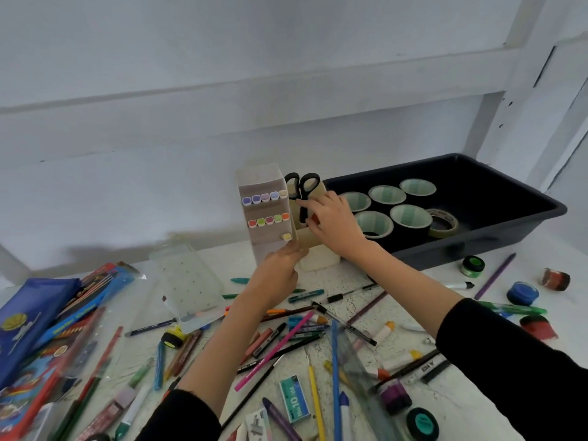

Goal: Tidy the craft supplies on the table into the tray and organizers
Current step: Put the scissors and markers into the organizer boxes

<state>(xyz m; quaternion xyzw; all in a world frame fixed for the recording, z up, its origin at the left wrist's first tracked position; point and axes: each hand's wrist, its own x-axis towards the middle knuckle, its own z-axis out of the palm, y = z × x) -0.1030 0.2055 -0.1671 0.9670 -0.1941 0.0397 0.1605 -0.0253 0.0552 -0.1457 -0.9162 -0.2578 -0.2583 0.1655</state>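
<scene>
The table (471, 396) is the biggest thing here and it is far from tidy: pens, pencils and markers lie crossed over one another across most of its near half. At its back right sits the dark tray (496, 237), the one part that looks settled, holding several tape rolls (410, 218) side by side with room to spare. On the left lie the blue pencil packs (38, 316), and near them a clear plastic lid (187, 288) lies flat, none of it put away. Toward the back, in the middle, stands the clear marker organizer (264, 211), its rows only partly filled with coloured caps, and touching its right side is the cardboard tube holder (318, 190). The right hand (334, 226) reaches over that holder, its fingers (304, 205) curled in a pinch on the scissors (302, 186), which stand blades down in a tube with the black handles up. The left hand (280, 270) reaches the foot of the two organizers, apparently to steady them; its fingers are hidden from here, so I cannot tell whether they grip or only press. Smaller things wait: a blue paint pot (521, 292) and a green paint pot (472, 265) at right, glue sticks (385, 332), a staple box (294, 399). I judge the task early on, with tapes and scissors stowed and most of the rest to go.
</scene>
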